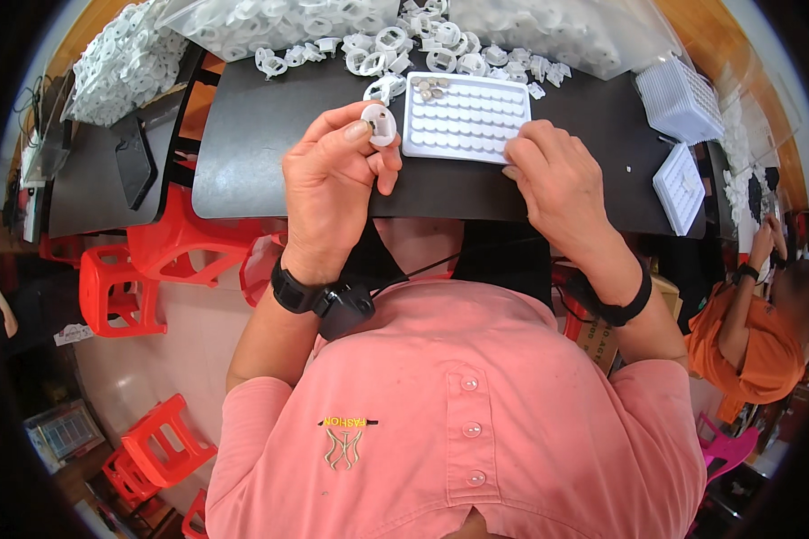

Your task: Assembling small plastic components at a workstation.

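A: What is the left hand (333, 175) doing?

B: It is raised over the near edge of the black mat (270, 135), with thumb and fingers pinched together on a small white plastic ring piece (379, 124). The piece sits at the fingertips, just left of the white tray (466, 117).

A: And the right hand (562, 184)?

B: It lies on the mat at the tray's near right corner. The fingertips touch the tray's edge, and the fingers are curled loosely with nothing clamped between them.

A: What is in the tray?

B: Rows of small round pockets. A few small metal discs (430, 87) lie in its far left corner.

A: Anything beyond it?

B: A loose heap of white ring parts (395, 49) spreads along the far side of the mat, in front of clear bags (270, 22) holding more of them. One ring lies just beside the tray's far left corner.

A: And to the right?

B: A stack of white trays (680, 99) stands far right on the mat, and one more tray (680, 187) lies nearer. Red plastic stools (121, 287) stand on the floor at the left, and another person in orange (751, 337) sits at the right.
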A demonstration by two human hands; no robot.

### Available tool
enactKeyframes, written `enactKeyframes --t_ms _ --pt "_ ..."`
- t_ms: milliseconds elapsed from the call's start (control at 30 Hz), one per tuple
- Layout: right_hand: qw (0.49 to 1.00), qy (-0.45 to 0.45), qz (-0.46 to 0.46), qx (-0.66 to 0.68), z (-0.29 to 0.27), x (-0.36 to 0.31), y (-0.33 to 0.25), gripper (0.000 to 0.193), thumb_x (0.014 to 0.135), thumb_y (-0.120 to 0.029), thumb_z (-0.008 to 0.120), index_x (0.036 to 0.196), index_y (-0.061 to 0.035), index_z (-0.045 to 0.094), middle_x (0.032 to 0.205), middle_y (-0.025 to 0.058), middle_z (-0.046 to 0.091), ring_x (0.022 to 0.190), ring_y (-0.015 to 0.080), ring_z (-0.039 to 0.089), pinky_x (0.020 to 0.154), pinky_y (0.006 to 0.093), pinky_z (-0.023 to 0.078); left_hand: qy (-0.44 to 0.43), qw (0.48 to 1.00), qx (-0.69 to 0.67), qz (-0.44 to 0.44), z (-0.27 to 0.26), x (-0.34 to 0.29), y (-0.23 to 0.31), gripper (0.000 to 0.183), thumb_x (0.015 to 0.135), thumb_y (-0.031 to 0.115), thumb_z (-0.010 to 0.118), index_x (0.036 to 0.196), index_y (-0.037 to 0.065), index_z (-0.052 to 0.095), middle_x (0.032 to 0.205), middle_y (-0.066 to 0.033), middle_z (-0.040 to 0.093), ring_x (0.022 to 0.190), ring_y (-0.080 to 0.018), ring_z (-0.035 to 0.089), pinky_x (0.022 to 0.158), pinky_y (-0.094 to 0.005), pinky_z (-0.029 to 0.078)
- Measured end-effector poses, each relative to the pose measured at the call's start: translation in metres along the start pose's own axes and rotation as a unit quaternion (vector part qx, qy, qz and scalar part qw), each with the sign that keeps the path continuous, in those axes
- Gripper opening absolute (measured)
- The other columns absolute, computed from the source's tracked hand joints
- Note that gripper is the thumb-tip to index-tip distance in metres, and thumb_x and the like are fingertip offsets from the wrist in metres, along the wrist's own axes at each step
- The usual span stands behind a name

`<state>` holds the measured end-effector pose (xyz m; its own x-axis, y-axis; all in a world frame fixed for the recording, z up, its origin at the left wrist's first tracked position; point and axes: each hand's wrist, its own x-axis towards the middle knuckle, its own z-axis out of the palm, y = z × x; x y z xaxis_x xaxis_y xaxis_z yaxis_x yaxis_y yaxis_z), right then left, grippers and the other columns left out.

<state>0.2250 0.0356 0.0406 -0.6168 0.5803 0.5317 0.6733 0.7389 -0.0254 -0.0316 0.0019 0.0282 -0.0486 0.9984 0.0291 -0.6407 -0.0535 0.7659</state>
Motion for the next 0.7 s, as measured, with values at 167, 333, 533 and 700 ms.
enactKeyframes --t_ms 167,333,533,700 --pt "0.996 -0.056 0.033 0.054 -0.019 0.006 0.000 0.023 0.076 -0.010 0.074 0.092 -0.0091 0.058 0.093 0.0074 0.057 0.081 0.0296 0.059 0.070 0.0416 0.046 -0.003 1.000 -0.009 0.010 -0.001 0.001 -0.002 0.031 0.096 0.017 0.058 0.117 -0.007 0.060 0.092 -0.0150 0.064 0.076 -0.0242 0.061 0.059 -0.0327 0.045" --pt "0.982 -0.112 0.056 0.141 -0.025 0.059 0.008 0.010 0.084 -0.015 0.065 0.092 -0.0085 0.064 0.091 0.0120 0.066 0.084 0.0372 0.064 0.070 0.0462 0.048 -0.025 0.997 -0.068 0.003 0.002 0.006 -0.008 0.027 0.095 0.012 0.061 0.114 -0.005 0.062 0.093 -0.0164 0.068 0.075 -0.0228 0.065 0.057 -0.0319 0.047" --pt "0.986 -0.110 0.032 0.124 0.018 0.092 0.015 0.013 0.083 -0.013 0.066 0.095 -0.0076 0.068 0.081 0.0127 0.066 0.073 0.0316 0.065 0.067 0.0421 0.048 -0.024 0.999 -0.040 0.018 0.003 0.009 -0.012 0.029 0.095 0.012 0.058 0.116 -0.007 0.062 0.094 -0.0143 0.065 0.071 -0.0228 0.060 0.059 -0.0328 0.044" --pt "0.975 -0.180 0.096 0.090 0.021 0.101 0.011 0.011 0.081 -0.021 0.068 0.087 -0.0121 0.070 0.076 0.0123 0.070 0.078 0.0346 0.068 0.067 0.0464 0.051 -0.043 0.995 -0.091 0.005 -0.002 0.010 -0.011 0.025 0.093 0.010 0.064 0.113 -0.005 0.064 0.093 -0.0156 0.068 0.076 -0.0228 0.066 0.060 -0.0329 0.048"
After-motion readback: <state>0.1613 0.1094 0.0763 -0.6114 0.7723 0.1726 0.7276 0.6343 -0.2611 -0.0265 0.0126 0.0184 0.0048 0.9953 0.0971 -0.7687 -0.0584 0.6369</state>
